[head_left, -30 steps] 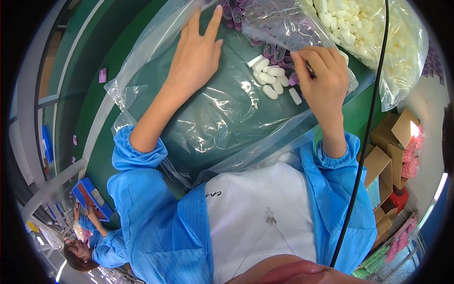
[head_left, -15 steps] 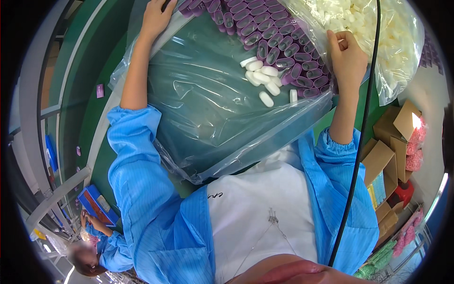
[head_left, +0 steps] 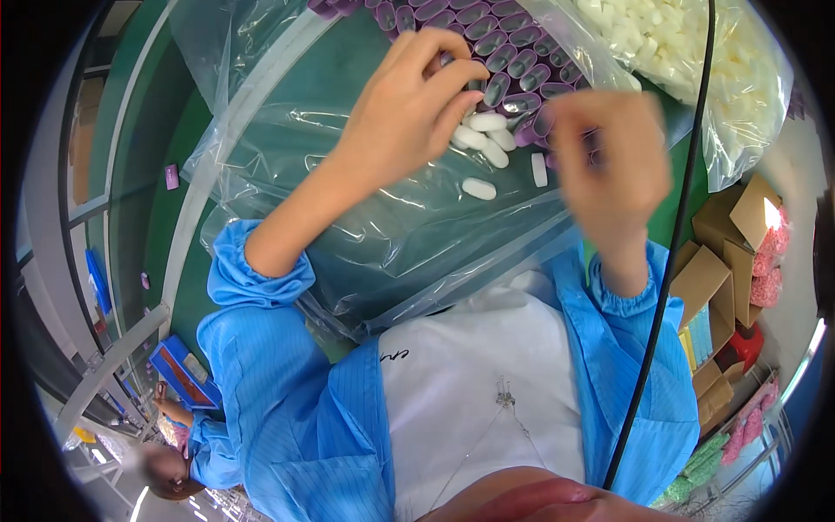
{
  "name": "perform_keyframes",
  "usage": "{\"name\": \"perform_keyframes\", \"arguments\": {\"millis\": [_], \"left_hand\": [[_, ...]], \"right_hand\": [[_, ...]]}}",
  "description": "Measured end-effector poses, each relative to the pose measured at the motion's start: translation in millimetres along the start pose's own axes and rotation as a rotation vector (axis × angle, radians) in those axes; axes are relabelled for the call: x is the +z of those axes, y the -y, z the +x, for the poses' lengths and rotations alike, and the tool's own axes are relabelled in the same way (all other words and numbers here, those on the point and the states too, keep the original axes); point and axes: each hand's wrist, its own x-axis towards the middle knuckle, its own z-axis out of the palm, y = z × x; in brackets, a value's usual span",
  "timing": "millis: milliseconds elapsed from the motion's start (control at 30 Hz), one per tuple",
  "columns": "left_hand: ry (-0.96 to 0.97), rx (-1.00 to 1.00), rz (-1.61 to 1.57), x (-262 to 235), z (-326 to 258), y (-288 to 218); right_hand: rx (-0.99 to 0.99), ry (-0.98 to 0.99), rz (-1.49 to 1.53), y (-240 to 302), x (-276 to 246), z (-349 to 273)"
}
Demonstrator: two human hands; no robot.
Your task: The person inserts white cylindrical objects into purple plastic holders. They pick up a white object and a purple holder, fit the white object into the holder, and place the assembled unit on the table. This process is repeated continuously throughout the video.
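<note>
My left hand [head_left: 404, 109] is over the near edge of a mass of purple oval sleeves [head_left: 524, 63], standing packed together with their openings up. Its fingers are bent and apart, with the fingertips at the sleeves and the thumb beside a small heap of white oblong pieces [head_left: 494, 155]. To the right, my right hand [head_left: 613, 161] is smeared by motion above the sleeves' right end, so its grip does not show. One white piece [head_left: 478, 189] lies apart on the clear plastic sheet [head_left: 374, 226], and another white piece [head_left: 539, 170] lies near my right hand.
A clear bag of cream-white pieces [head_left: 644, 35] stands at the far right. A black cable [head_left: 648, 348] hangs down the right side. Open cardboard boxes [head_left: 709, 287] stand beyond it. At lower left a person [head_left: 209, 448] sits near a blue tray [head_left: 184, 372].
My left hand has come right and nearer, from the sheet's far left edge to the sleeves. My right hand has come nearer, away from the bag's edge. The plastic sheet's left side has shifted.
</note>
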Motion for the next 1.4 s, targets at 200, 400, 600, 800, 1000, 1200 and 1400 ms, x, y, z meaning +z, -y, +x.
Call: {"name": "perform_keyframes", "arguments": {"millis": [200,400,600,800,1000,1200,1400], "left_hand": [[0.034,0.037,0.084,3,-1,10],[-0.063,-0.155,0.041,-30,-26,-14],[0.148,-0.209,0.059,-66,-67,-26],[0.215,-0.182,0.051,-64,-86,-18],[0.092,-0.153,-0.129,-50,-101,1],[-0.124,-0.376,-0.340,-30,-118,-3],[-0.054,-0.532,-0.451,-27,-116,-11]], "right_hand": [[0.014,0.365,-0.199,27,30,-23],[-0.053,0.338,-0.138,27,35,-34],[-0.011,0.346,-0.080,32,42,-31],[0.026,0.452,0.001,42,51,-34],[0.094,0.403,0.014,41,71,-20],[-0.005,0.360,0.189,36,76,-21],[-0.087,0.487,0.576,48,69,-13]]}}
